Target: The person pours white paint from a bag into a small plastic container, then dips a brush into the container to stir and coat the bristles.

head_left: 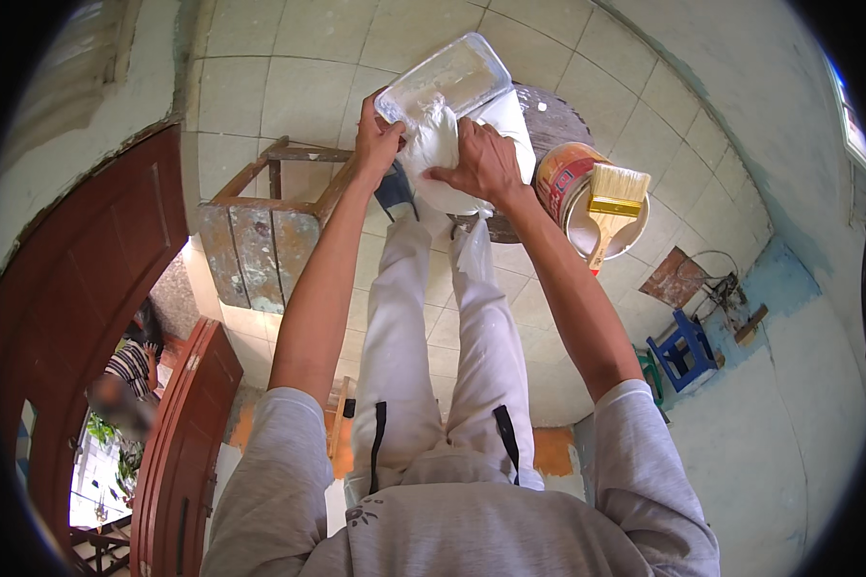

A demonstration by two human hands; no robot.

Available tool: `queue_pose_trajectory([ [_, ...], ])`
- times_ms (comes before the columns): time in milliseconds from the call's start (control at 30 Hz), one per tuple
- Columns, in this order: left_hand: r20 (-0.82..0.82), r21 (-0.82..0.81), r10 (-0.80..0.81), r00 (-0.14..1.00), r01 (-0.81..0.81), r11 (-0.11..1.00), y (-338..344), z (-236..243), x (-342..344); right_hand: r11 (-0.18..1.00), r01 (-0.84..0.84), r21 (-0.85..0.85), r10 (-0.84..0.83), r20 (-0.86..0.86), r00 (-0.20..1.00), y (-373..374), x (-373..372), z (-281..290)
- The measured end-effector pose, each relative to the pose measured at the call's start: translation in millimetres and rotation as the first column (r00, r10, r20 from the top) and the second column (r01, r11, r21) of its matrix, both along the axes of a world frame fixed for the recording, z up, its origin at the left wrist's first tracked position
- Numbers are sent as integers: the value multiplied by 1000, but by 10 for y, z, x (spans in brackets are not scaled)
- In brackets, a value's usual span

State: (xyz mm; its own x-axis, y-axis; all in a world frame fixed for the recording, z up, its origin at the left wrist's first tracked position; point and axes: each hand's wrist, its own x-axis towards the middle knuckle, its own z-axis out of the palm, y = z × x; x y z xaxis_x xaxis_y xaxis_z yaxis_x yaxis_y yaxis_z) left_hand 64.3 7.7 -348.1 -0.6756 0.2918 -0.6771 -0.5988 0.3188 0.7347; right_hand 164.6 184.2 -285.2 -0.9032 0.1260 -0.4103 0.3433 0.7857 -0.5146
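My left hand (379, 139) is closed on the near-left corner of a clear rectangular plastic tray (452, 69), by the crumpled top of a white bag (431, 144). My right hand (479, 163) grips that bag, its fingers curled over the top and thumb spread to the left. The tray tilts above the bag, which rests on a dark, paint-spotted round stool top (558, 115). Just right of the bag stands a paint bucket (563, 178) with a wide wooden-handled brush (618, 190) lying across its top.
A worn wooden stool (255, 250) stands left, on the tiled floor (308, 87). A blue plastic stool (681, 351) and loose cables (717, 288) are by the right wall. At lower left, a person (133, 370) is beyond the open brown doors (178, 442).
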Motion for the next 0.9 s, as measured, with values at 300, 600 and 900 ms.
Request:
queue_pose_trajectory([
  [300, 25, -6, -48, 999, 48, 999, 51, 209, -130, 995, -15, -97, 10, -47, 999, 73, 54, -122],
  [600, 18, -16, -85, 996, 86, 996, 92, 300, -168, 994, -11, -104, 8, -29, 1000, 130, 6, -100],
  [900, -8, 31, -104, 995, 104, 994, 68, 311, -104, 995, -47, -92, 49, 12, 999, 156, -63, -110],
])
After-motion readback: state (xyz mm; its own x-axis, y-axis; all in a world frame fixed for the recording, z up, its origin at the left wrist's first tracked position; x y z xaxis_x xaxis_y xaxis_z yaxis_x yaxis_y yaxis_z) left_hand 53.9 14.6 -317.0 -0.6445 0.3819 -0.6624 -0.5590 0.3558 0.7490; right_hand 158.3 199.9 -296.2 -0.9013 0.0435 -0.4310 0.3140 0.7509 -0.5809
